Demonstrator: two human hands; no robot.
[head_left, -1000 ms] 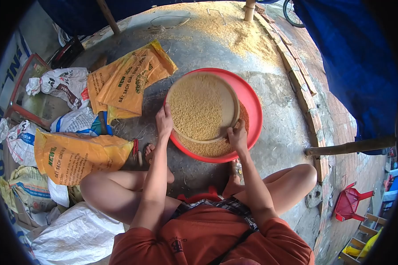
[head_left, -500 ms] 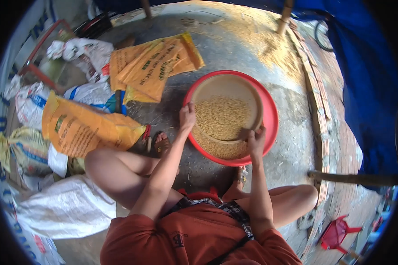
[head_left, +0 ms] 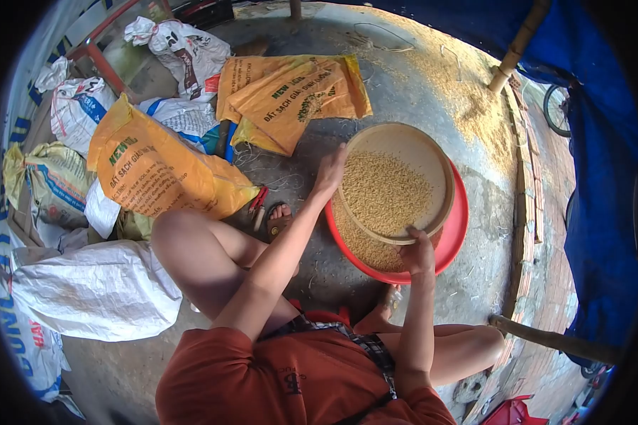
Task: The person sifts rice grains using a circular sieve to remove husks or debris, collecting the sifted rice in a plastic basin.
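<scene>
A round sieve [head_left: 436, 152] with a pale rim is held over a wide red basin [head_left: 459, 225]. Golden grain [head_left: 386, 191] lies spread across the sieve's lower left part. More grain [head_left: 365, 249] shows in the basin beneath it. My left hand [head_left: 331, 168] is closed on the sieve's left rim. At the lower right rim, my right hand [head_left: 418, 253] grips with the thumb over the edge; its other fingers are hidden underneath.
Orange printed bags [head_left: 166, 166] lie at the left and behind, beside white sacks [head_left: 96, 290]. Red-handled pliers [head_left: 258, 200] rest near my foot. Loose grain [head_left: 475, 113] covers the floor at the back right, near a bamboo post [head_left: 521, 46]. A blue tarp [head_left: 606, 177] hangs at the right.
The sieve is raised off the basin and shifted toward its far left side, and the grain in it has spread. Both hands moved with it. The whole view has also turned somewhat.
</scene>
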